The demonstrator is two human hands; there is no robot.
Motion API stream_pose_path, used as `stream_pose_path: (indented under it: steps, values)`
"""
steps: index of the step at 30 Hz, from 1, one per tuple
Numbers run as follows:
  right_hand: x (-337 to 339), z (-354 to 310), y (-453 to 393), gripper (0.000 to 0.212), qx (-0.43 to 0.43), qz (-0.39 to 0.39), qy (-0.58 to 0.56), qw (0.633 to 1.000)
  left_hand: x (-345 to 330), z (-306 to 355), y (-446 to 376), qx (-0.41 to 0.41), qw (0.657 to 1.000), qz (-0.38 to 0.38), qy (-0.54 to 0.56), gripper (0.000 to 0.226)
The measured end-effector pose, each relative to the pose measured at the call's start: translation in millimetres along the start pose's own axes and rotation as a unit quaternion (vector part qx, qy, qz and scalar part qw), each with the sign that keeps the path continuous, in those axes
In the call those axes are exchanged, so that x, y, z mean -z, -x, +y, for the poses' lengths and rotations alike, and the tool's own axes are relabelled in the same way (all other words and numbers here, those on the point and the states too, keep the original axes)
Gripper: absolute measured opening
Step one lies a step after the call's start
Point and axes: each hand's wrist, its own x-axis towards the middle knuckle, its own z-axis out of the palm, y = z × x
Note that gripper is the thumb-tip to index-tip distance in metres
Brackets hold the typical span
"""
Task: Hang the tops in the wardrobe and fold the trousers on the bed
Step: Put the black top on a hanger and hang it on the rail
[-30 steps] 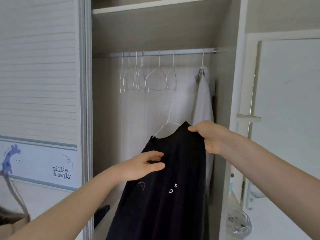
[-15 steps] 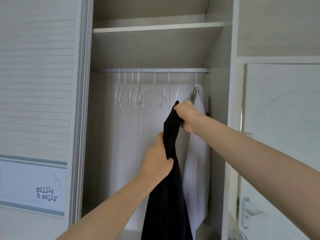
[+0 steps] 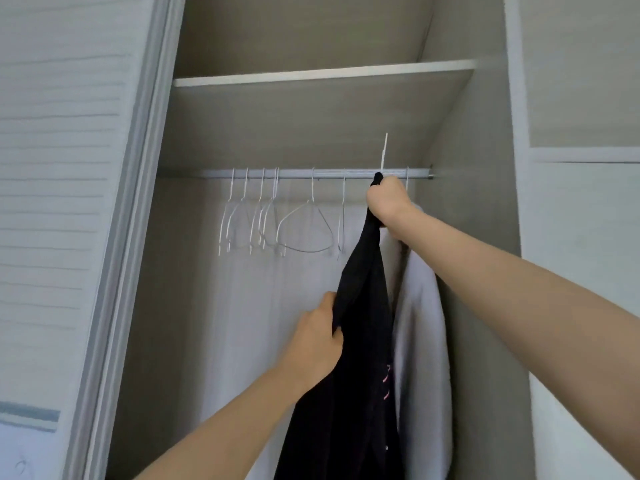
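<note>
the right hand point(image 3: 387, 199) has risen to the rail point(image 3: 311, 173), clamped on the hanger neck, left hand point(image 3: 317, 336) gripping the soft, limp, light top point(image 3: 360, 341) at its edge.

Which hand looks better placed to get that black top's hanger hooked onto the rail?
The right hand: it grips the black top at the neck, its hook poking above the rail. The left hand holds fabric lower down.

You're in a home bedroom: an open wardrobe point(image 3: 478, 271) with a shelf point(image 3: 322, 73) above your fingers point(image 3: 388, 192), and a hanging rail point(image 3: 304, 173) of wire hangers point(image 3: 277, 220) beside them.
</note>
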Motion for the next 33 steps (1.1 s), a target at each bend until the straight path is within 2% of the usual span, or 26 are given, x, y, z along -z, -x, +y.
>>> stream_pose_path:
  steps: [5,9,15,18,20,23,25,28,31,33]
  values:
    - [-19.5,15.4,-51.6,0.011,0.009,0.016,0.025,1.0,-21.5,-24.6,-53.4,-0.004,0.999,0.012,0.05,0.034]
    - [-39.1,37.2,-85.6,0.024,0.01,0.013,0.045,0.999,-41.1,-44.0,-82.5,-0.008,0.998,-0.006,0.058,0.039]
    - [-61.5,66.7,-107.6,0.031,-0.011,0.007,0.07,0.997,-66.8,-67.2,-97.9,-0.002,0.998,-0.022,0.057,0.043]
    - [-71.2,79.8,-109.3,0.027,-0.02,0.02,0.092,0.995,-73.7,-75.0,-97.0,-0.01,0.998,-0.033,0.052,0.044]
    - [-78.3,86.8,-107.4,0.012,-0.03,0.026,0.109,0.993,-77.1,-81.1,-94.1,-0.015,0.998,-0.04,0.043,0.046]
    - [-86.2,97.4,-98.0,0.031,-0.03,0.05,0.155,0.986,-82.5,-89.3,-86.1,-0.019,0.997,-0.054,0.046,0.051]
    - [-91.6,103.6,-83.5,0.036,0.005,0.057,0.227,0.972,-85.6,-92.9,-79.3,-0.019,0.997,-0.061,0.049,0.05]
    - [-100.1,115.6,-53.6,0.058,0.077,0.069,0.38,0.919,-89.8,-95.5,-69.4,-0.013,0.996,-0.063,0.067,0.046]
    - [-105.9,131.5,-24.4,0.071,0.155,0.073,0.451,0.876,-86.5,-94.4,-58.5,-0.004,0.994,-0.053,0.093,0.053]
    - [-104.3,138.8,-5.2,0.074,0.165,0.058,0.474,0.863,-81.6,-95.4,-46.7,0.002,0.993,-0.052,0.107,0.056]
